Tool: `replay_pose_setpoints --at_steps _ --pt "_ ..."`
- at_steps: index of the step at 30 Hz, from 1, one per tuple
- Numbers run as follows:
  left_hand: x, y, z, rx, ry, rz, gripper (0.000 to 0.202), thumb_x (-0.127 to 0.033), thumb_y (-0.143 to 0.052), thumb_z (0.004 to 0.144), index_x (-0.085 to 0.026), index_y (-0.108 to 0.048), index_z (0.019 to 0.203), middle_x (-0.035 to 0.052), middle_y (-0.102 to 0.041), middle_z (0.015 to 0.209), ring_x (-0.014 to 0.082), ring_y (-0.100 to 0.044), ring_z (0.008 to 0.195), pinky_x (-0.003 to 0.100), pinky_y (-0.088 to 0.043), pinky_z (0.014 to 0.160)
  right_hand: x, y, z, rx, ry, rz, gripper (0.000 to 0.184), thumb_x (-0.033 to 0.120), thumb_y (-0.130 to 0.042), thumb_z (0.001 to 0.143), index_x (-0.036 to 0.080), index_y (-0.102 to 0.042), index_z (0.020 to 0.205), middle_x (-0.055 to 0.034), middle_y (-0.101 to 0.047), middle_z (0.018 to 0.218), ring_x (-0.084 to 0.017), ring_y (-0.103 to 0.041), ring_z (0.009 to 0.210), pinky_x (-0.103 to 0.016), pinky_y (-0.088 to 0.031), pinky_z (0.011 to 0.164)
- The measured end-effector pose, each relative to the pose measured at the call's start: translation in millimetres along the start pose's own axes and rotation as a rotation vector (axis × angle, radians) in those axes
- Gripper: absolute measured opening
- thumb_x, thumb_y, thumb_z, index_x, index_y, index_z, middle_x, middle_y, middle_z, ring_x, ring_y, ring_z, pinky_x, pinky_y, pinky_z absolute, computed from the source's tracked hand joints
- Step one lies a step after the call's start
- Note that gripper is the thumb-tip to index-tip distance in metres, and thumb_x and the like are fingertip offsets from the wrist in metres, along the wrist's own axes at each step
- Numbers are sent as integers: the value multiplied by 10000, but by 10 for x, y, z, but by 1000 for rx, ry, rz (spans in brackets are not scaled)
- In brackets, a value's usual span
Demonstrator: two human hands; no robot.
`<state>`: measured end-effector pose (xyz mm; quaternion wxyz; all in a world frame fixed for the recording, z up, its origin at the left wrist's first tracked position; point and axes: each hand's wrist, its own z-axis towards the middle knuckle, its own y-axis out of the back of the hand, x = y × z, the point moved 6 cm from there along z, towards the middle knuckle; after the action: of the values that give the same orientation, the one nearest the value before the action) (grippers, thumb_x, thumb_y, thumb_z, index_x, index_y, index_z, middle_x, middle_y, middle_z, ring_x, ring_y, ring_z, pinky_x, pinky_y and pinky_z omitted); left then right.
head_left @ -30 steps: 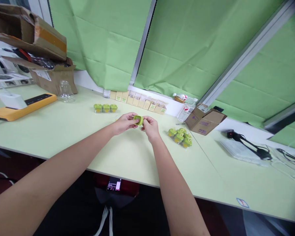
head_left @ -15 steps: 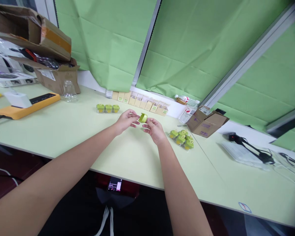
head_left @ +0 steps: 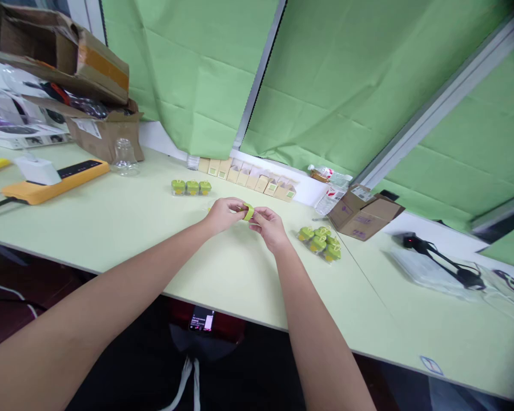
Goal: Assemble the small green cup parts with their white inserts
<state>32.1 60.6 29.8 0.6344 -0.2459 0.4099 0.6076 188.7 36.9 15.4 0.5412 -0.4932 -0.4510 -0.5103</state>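
A lime-green plastic cap (head_left: 249, 212) sits between my left hand (head_left: 225, 215) and my right hand (head_left: 269, 224), pinched by the fingers of both above the pale green table (head_left: 111, 228). Its inside is mostly hidden by my fingers. Left of my hands stand three small jars with green caps (head_left: 191, 187) in a row. To the right lies a cluster of several similar green-capped jars (head_left: 319, 242). Small cardboard boxes with green labels (head_left: 248, 182) line the back of the table.
At the far left lie an orange power strip with a white adapter (head_left: 55, 180) and a clear glass bottle (head_left: 123, 158) below heaped cardboard boxes (head_left: 98, 128). A small open carton (head_left: 364, 216) stands back right. Black cable on clear plastic (head_left: 441, 265) lies further right.
My fingers have closed in on the cap from both sides, after my hands were slightly apart around it. The cap has turned a little, and the whole view has shifted slightly.
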Motion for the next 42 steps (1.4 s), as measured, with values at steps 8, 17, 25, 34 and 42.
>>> replay_pose_setpoints --at_steps 8,17,25,34,42 --pt "35 -19 20 2 50 -5 163 -263 -644 711 -153 -722 803 54 -730 905 157 -655 795 271 -536 726 -10 -34 3 -5 5 45 374 416 -862 569 207 -656 801 3 -692 784 -131 -655 718 -271 -557 675" --pt "18 -9 22 1 66 32 158 -245 -623 697 -147 -697 796 56 -730 877 151 -648 765 270 -538 708 4 -93 -25 13 -48 51 256 309 -802 649 201 -651 825 -6 -692 785 -138 -659 730 -287 -569 693" --pt "-15 1 16 -8 25 46 90 -196 -566 707 -159 -635 751 61 -720 957 162 -656 824 278 -536 727 35 -138 -45 111 -86 188 201 283 -756 704 200 -644 849 -18 -703 831 -172 -689 772 -324 -586 718" --pt "-140 37 6 -74 -95 96 57 -179 -564 740 -184 -619 728 56 -672 1099 189 -620 1058 341 -490 922 70 -321 -148 222 -115 317 403 300 -862 646 235 -560 904 3 -713 934 -177 -704 848 -360 -577 832" --pt "-108 29 22 -89 -38 44 59 -207 -573 753 -186 -626 739 53 -665 1107 183 -625 1033 319 -497 864 77 -288 -100 210 -69 244 391 342 -858 655 211 -657 963 -7 -698 862 -151 -671 799 -332 -560 848"
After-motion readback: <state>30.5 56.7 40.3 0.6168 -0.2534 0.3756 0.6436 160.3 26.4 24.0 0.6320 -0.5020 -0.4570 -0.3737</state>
